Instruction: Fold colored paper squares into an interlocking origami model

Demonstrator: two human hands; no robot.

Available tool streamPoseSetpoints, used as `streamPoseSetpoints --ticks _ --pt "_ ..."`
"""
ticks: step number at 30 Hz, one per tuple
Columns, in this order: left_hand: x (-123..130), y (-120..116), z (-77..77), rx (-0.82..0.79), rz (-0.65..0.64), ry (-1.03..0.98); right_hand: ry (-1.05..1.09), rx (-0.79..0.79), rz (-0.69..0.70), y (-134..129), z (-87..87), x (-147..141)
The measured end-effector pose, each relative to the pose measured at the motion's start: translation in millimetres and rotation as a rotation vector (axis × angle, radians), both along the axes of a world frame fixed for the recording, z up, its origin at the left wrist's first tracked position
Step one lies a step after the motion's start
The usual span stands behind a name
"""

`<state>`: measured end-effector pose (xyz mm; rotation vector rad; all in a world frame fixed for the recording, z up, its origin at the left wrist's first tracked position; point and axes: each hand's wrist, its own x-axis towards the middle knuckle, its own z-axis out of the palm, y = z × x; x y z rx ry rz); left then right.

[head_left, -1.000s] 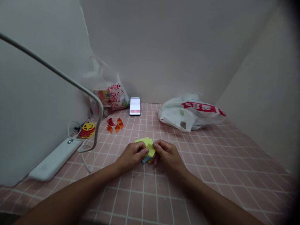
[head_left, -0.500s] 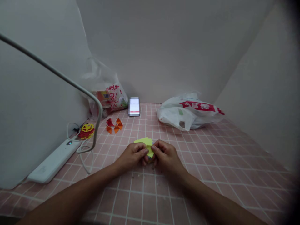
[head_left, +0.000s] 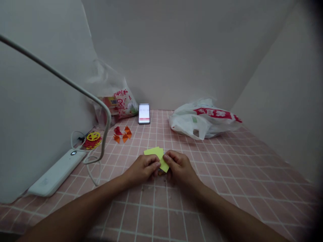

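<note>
A small yellow sheet of paper [head_left: 165,165] is pinched between my two hands, low over the tiled tabletop. My left hand [head_left: 146,167] grips its left side, thumb on top and fingers curled beneath. On the right side, my right hand [head_left: 178,164] presses it between thumb and forefinger. More yellow paper [head_left: 153,151] lies just behind my left fingers. Something darker shows under the held sheet, too small to make out. Several folded orange paper pieces [head_left: 125,137] and a red one [head_left: 117,130] sit farther off to the left.
A white power strip [head_left: 57,173] with cables lies at the left, beside yellow and red cut-out shapes [head_left: 93,139]. A grey cable [head_left: 63,78] crosses the upper left. At the back are a filled plastic bag [head_left: 123,104], a phone [head_left: 144,113] and a white bag [head_left: 202,119].
The held yellow sheet shows more of its surface now, its lower corner reaching further down and right. Both hands stay in nearly the same place.
</note>
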<state>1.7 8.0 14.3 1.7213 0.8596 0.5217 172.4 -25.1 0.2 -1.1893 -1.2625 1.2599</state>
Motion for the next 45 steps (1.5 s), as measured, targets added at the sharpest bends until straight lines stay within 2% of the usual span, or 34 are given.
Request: streamPoseSetpoints --ticks 6,11,16,24,30,45 --pt "-1 4 -6.6 -0.007 0.155 -0.081 0.211 0.001 0.041 6 1.4 -1" --pt "0 7 -7.9 -0.075 0.200 -0.298 0.215 0.038 0.050 6 1.5 -1" --pt "0 5 -3.6 -0.107 0.247 -0.340 0.244 0.052 0.076 5 6.6 1" --pt "-2 5 -2.0 -0.087 0.216 -0.306 0.237 0.050 0.084 4 7.2 0" --pt "-2 6 -1.3 -0.143 0.216 -0.296 0.216 0.059 0.076 4 9.3 2" --pt "0 0 2.9 -0.185 0.244 -0.391 0.277 0.046 0.081 3 10.2 1"
